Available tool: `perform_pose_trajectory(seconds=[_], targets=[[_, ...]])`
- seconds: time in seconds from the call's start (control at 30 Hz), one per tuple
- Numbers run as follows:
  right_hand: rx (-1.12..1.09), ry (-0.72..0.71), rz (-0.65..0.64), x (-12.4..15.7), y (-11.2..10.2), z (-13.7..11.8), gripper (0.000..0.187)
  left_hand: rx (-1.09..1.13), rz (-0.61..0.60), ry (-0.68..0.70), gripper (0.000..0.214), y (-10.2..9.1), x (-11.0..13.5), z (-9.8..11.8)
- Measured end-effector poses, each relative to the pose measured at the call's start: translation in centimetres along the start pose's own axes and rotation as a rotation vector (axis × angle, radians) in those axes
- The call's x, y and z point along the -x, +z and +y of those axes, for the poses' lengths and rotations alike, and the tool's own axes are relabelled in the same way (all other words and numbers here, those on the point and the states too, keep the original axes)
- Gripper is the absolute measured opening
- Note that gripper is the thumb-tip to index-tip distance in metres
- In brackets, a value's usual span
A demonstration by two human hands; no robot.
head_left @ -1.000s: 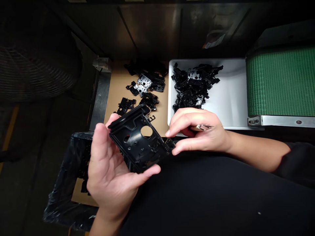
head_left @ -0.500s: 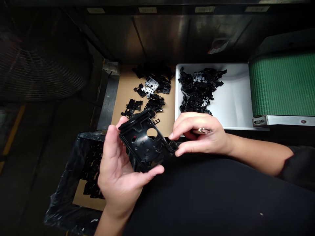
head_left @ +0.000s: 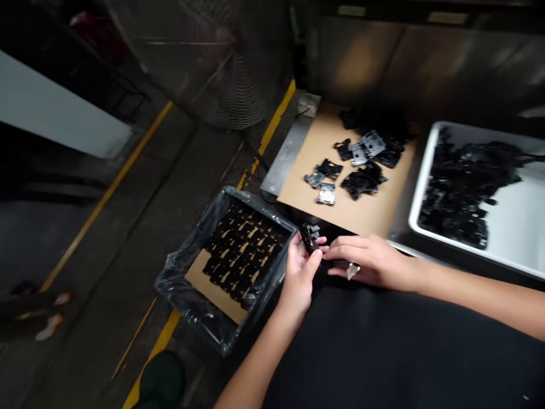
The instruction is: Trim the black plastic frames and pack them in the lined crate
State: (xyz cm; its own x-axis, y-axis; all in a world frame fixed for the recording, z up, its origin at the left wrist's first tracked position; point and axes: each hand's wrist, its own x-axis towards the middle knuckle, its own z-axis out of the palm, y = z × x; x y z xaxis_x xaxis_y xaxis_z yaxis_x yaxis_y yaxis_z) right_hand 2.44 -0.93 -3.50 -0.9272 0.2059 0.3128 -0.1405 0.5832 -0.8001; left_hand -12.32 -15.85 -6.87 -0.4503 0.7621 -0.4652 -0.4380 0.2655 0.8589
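The left hand [head_left: 299,276] pinches a black plastic part [head_left: 308,238] between thumb and fingertips. The part shows nearly edge-on, so only a narrow dark strip is visible, with its long axis running roughly from 12 to 6 o'clock in the head view; blur hides its finer shape. The part sits at about 12 o'clock from the left palm, above the person's dark lap and just off the near edge of the bench [head_left: 284,159]. The right hand [head_left: 368,262] lies at 3 o'clock from the part with its fingers stretched out loosely together. The fingertips are touching the part or just beside it; the blur makes it impossible to tell which. A small metal tool [head_left: 353,271] glints from under this hand, tucked against the palm. The left hand alone carries the part. At 9 o'clock from the part, just beside the left hand, a box lined with a black bag [head_left: 170,282] stands on the floor. Inside it, rows of black parts [head_left: 242,255] lie on cardboard. On the bench at about 1 o'clock, a cardboard sheet [head_left: 366,213] carries loose black parts [head_left: 361,180]. Further out at 2 o'clock, a white tray [head_left: 513,238] holds a heap of black parts [head_left: 464,196]. A wire-guarded fan [head_left: 238,91] stands at 11 o'clock, and a yellow floor line [head_left: 106,193] runs well apart to the left.
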Motion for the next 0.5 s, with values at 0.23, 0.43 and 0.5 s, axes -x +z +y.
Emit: perform_pose_trajectory(seconds=[0.23, 0.43, 0.5], targets=[[-0.129, 0.371, -0.333, -6.0, 11.0, 0.5, 0.025, -0.316, 0.625, -0.05, 0.046, -24.2, -3.8, -6.7], [-0.064, 0.574, -0.333, -5.3, 17.3, 2.2, 0.017, -0.564, 0.872, -0.031, 0.045, -44.3, -5.8, -7.7], [-0.027, 0.551, -0.275, -3.9, 19.1, 3.4, 0.025, -0.581, 0.878, 0.017, 0.045, -48.2, -6.8, -8.0]])
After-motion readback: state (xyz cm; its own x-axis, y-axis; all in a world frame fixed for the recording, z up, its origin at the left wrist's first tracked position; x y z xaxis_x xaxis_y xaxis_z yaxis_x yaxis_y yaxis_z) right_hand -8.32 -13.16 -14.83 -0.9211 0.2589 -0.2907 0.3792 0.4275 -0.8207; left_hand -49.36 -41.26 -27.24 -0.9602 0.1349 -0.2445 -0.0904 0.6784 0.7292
